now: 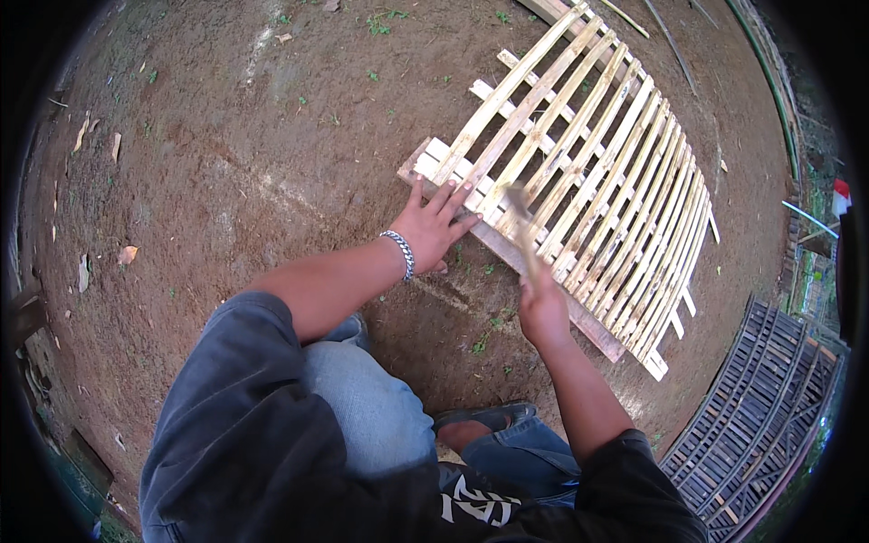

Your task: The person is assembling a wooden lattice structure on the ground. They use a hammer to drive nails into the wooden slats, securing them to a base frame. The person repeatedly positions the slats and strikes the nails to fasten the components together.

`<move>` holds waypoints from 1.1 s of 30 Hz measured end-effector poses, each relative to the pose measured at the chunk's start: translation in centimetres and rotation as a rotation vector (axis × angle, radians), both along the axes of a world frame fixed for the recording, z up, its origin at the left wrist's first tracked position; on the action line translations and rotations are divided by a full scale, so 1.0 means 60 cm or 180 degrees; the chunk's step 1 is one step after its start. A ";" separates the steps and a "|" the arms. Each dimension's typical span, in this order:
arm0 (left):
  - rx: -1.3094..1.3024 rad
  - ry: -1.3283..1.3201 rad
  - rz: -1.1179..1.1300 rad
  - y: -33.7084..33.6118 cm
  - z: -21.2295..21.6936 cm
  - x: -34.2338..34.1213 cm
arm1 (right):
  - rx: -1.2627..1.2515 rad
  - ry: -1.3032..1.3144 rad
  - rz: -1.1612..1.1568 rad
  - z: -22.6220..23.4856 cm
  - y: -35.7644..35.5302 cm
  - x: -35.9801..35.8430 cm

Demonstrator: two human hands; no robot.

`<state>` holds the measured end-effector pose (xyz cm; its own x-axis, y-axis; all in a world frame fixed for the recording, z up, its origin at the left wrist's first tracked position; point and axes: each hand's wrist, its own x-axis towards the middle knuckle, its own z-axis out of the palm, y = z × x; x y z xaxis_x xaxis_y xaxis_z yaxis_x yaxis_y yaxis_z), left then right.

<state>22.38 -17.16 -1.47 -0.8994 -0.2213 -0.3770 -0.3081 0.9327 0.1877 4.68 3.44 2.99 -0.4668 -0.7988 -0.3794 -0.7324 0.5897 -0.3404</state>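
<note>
A slatted wooden panel (593,190) of pale strips nailed across crosspieces lies on the ground in front of me, its near edge resting on a thick wooden beam (507,249). My left hand (430,222) is spread with its fingertips on the panel's near left edge; a chain bracelet (400,253) circles that wrist. In my right hand (543,312) is the handle of a hammer (522,222), fingers wrapped round it. The hammer's head, blurred, is over the near ends of the slats, right of my left hand. Whether it touches the wood I cannot tell.
Bare brown soil (226,163) with small weeds and dry leaves surrounds the panel. A darker slatted panel (751,416) lies at the lower right. Loose sticks (670,41) lie beyond the panel at the far right. My bent knee (362,407) is close below my left arm.
</note>
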 end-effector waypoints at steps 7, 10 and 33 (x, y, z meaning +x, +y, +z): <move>-0.0002 -0.0049 -0.0026 0.001 0.004 0.006 | 0.0869 -0.0258 -0.0262 0.067 -0.030 -0.007; 0.0014 0.0015 -0.0009 0.003 -0.002 0.006 | 0.0167 -0.0129 -0.0409 0.104 -0.054 0.002; -0.0030 -0.0011 0.0051 0.006 -0.001 0.008 | 0.1147 0.0314 0.0075 0.051 -0.046 -0.019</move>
<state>22.83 -16.81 -1.52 -0.8943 -0.2393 -0.3780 -0.3238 0.9293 0.1778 3.56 0.71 6.03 -0.4981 -0.6331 -0.5924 -0.7661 0.6413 -0.0412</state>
